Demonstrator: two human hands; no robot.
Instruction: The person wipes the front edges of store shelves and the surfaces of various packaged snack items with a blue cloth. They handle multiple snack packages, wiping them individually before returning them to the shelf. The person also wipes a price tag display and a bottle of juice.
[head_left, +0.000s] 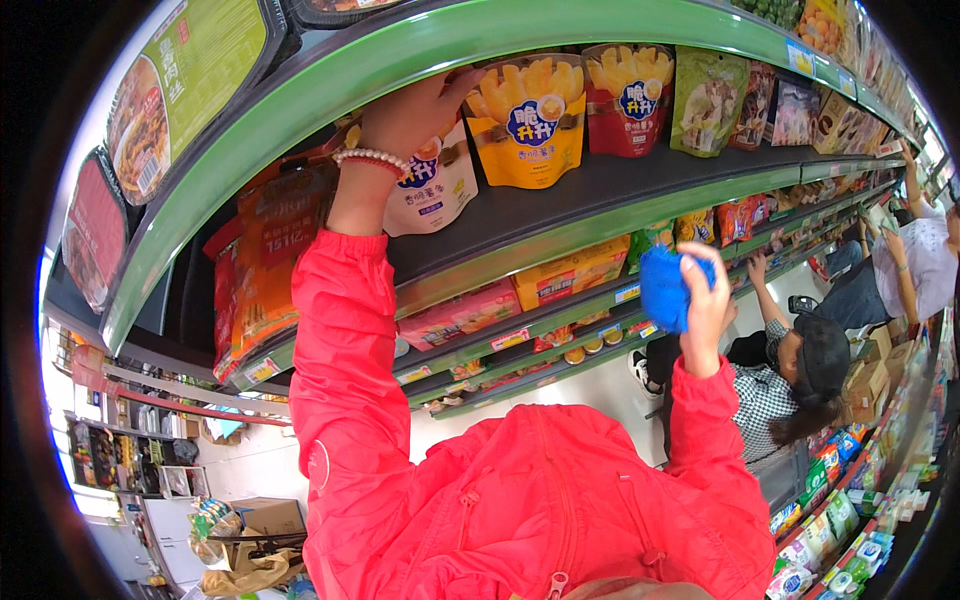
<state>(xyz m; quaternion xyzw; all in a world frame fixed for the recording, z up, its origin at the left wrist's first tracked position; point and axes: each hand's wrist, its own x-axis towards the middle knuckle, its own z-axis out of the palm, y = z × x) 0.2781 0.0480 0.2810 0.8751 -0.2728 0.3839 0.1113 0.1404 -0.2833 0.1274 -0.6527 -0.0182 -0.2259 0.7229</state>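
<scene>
My left hand (412, 112), with a beaded bracelet on its wrist, reaches under the green shelf edge. It covers the upper part of a white snack pouch (442, 184), and its fingertips are at the top corner of a yellow fries pouch (529, 124); whether it grips either one is unclear. A red pouch (626, 105) and a green pouch (709, 105) stand farther right on the same dark shelf. Held out to the right, in front of the lower shelves, my right hand (701, 315) grips a crumpled blue cloth (667, 289).
Orange bags (274, 247) stand left of my left forearm. Lower shelves hold a yellow carton (574, 270) and a pink carton (461, 311). A person in a checked top (765, 405) is low beside my right arm, with other people beyond. Cardboard boxes (270, 516) lie at lower left.
</scene>
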